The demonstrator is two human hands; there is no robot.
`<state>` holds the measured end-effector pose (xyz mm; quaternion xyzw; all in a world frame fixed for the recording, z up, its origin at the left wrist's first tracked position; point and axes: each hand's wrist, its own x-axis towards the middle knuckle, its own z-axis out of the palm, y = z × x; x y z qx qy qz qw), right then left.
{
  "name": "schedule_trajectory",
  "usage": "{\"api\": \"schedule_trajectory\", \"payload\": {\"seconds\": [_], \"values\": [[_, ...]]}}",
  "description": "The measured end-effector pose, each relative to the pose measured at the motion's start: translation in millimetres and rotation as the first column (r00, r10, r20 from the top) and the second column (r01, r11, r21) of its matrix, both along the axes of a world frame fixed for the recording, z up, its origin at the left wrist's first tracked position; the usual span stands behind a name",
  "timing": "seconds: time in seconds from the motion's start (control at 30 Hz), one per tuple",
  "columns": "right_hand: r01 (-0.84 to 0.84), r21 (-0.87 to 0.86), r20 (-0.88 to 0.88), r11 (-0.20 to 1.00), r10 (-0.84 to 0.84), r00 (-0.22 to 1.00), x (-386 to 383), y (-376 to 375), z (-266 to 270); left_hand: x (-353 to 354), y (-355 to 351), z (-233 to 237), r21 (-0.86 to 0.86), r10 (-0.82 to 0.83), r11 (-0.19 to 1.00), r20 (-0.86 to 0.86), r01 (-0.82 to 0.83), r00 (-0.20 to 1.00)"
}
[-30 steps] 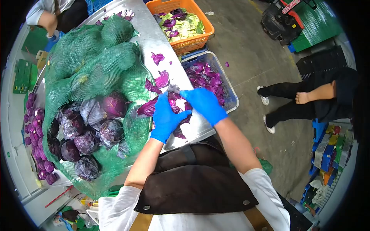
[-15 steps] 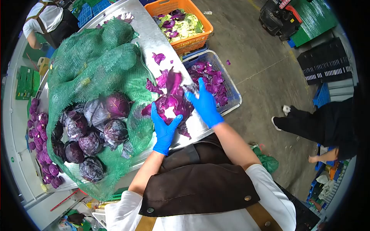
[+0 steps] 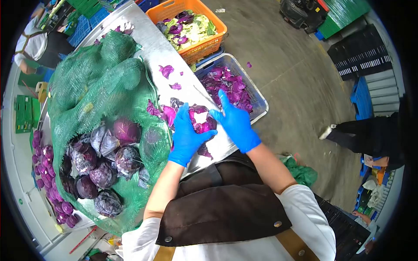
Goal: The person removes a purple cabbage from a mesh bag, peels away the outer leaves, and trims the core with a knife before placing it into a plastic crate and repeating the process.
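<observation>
A tall leaf no longer rises above the cabbage [image 3: 203, 126] on the metal table [image 3: 162, 54], left hand [image 3: 186, 135] gripping it, right hand [image 3: 238, 124] spread wide beside it, leaf work seemingly unfinished

The table [image 3: 150, 39] bears netting [image 3: 115, 85] — and purple leaves [image 3: 166, 71].

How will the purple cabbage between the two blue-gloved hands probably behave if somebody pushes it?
The purple cabbage may rock or roll, as its visible part looks rounded. Its pale exposed core suggests a fairly firm centre. The outer leaves probably tear away easily, since thin leaf pieces lie loose on the metal table.
</observation>
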<state>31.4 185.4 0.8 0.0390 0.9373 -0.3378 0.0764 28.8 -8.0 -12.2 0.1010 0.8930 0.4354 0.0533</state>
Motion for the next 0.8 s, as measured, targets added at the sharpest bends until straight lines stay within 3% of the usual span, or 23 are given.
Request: {"api": "schedule_trajectory", "payload": {"seconds": [0.07,0.13,0.33,0.47,0.53,0.6,0.67,0.7,0.73,0.8], "values": [[-0.081,0.124,0.065,0.989,0.074,0.995,23,-14,4,6,12,1,-0.102,0.039,0.994,-0.063,-0.046,0.997],[-0.064,0.195,0.005,0.979,0.065,0.998,43,-20,6,2,20,13,-0.156,0.035,0.987,-0.009,-0.036,0.999],[-0.049,0.114,-0.065,0.992,0.057,0.996,30,-18,-8,7,29,-6,-0.256,0.113,0.957,-0.094,-0.134,0.989],[-0.092,-0.03,-0.064,0.995,0.09,0.994,1,-2,0,-4,38,11,-0.349,0.105,0.934,0.049,-0.082,0.993],[-0.083,-0.143,0.131,0.986,0.102,0.986,-12,8,17,-6,41,11,-0.342,0.124,0.935,0.06,-0.097,0.99],[-0.099,-0.088,0.232,0.991,0.117,0.966,-21,14,21,-7,45,16,-0.326,0.156,0.938,0.098,-0.116,0.983],[-0.022,-0.124,0.044,0.992,0.027,0.999,-22,28,16,1,42,5,-0.314,0.104,0.944,-0.006,-0.101,0.995],[0.024,0.033,0.14,0.999,-0.028,0.99,-34,43,-2,14,37,3,-0.295,0.079,0.95,-0.075,-0.098,0.994],[0.012,-0.033,0.226,0.999,-0.004,0.974,-36,49,-13,21,32,1,-0.277,0.049,0.957,-0.15,-0.09,0.987],[-0.024,-0.244,-0.056,0.97,0.01,0.998,-21,28,-35,29,23,-7,-0.187,0.073,0.976,-0.183,-0.108,0.98]]}}
